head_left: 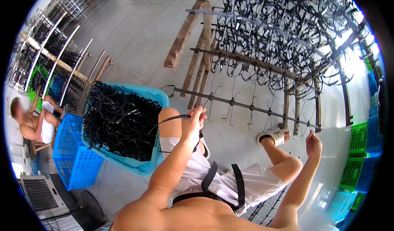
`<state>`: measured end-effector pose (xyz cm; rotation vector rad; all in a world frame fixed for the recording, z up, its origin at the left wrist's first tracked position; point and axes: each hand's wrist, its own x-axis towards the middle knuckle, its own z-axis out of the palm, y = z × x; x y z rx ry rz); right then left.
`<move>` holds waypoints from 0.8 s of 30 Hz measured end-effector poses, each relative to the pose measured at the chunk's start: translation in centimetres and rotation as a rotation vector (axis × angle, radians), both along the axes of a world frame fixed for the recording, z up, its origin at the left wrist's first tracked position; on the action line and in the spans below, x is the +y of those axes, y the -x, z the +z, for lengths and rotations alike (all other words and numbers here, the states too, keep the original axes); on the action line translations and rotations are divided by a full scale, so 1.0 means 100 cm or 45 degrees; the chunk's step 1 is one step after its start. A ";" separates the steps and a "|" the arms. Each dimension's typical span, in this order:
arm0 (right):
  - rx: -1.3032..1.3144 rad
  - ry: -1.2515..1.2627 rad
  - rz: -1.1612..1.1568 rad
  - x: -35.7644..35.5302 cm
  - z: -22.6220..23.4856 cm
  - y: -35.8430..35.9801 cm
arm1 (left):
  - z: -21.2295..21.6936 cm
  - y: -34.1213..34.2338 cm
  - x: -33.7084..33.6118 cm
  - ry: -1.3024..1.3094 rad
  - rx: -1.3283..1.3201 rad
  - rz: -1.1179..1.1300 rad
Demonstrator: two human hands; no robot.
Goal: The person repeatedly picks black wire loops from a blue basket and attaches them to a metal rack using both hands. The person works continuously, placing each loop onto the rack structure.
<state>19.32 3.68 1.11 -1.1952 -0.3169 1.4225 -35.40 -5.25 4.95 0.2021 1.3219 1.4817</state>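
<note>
Left hand (193,123) gripping black strips (175,118), right hand (314,145) curled, hold unclear, by right end of hooked rod (232,102)

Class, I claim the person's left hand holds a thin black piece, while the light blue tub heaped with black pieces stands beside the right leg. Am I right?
Not quite: the light blue tub heaped with black pieces stands beside the left leg, as the head view shows. The left hand does hold a thin black piece.

Black strip (181,116) in left hand (194,123) near hooked rod (242,104)
</note>
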 end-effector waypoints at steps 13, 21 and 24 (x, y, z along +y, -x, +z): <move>-1.479 -0.448 0.665 -0.087 0.074 0.233 | -0.006 -0.003 -0.047 -0.573 0.320 -0.009; 0.700 -0.099 0.761 -0.144 0.080 0.412 | 0.044 -0.006 -0.061 -0.894 1.031 -0.444; 0.947 -0.266 0.808 -0.132 0.100 0.426 | 0.031 -0.010 -0.068 -0.973 0.509 -0.344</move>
